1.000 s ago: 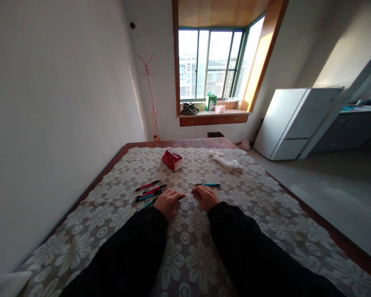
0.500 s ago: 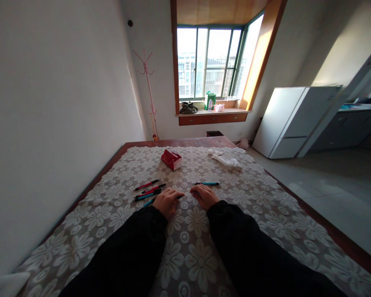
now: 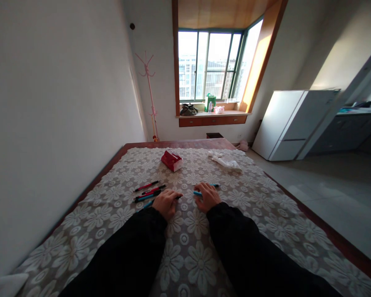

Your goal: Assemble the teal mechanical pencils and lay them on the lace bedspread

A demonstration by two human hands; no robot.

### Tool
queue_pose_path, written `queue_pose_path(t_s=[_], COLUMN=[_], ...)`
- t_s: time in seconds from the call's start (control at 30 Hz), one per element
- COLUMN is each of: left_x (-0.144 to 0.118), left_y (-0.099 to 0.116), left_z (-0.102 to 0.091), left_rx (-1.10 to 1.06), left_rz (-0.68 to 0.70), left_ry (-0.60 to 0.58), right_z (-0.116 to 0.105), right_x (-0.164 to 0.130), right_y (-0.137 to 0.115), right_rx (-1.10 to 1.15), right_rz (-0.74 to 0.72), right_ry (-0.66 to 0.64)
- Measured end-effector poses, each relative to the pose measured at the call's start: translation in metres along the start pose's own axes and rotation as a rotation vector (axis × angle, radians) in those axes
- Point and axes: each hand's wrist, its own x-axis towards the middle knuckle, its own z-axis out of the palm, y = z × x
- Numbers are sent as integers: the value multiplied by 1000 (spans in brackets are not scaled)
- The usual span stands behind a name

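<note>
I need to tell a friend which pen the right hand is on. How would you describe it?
On the lace-covered table, find the right hand. The pen lies under its fingers, blue ends showing on both sides. It lies alone, while the other pens cluster beside the left hand.

red tissue pack (image 3: pixel 172 160), white cloth (image 3: pixel 226 161), white fridge (image 3: pixel 292 123), pink coat stand (image 3: pixel 149 95)

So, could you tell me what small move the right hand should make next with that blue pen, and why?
Probably close the fingers around the blue pen and lift it. The right hand lies over its middle, with both ends showing, and the pen looks flat on the floral cloth. The left hand rests on another pen beside the loose pens, so a gentle lift should disturb nothing.
</note>
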Motion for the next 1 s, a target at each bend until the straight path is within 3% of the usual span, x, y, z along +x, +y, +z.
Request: queue_pose_path(t_s=[0.47, 0.83, 1.0], left_x=[-1, -2, -2], left_y=[4, 0, 0], left_z=[-1, 2, 2], left_rx=[74, 83, 102], left_rz=[-49, -73, -112], left_ry=[6, 5, 3], right_z=[2, 3, -1], right_x=[1, 2, 2], right_y=[4, 3, -4], right_rx=[-77, -97, -193], right_rz=[-37, 156, 94], right_ry=[-85, -71, -163])
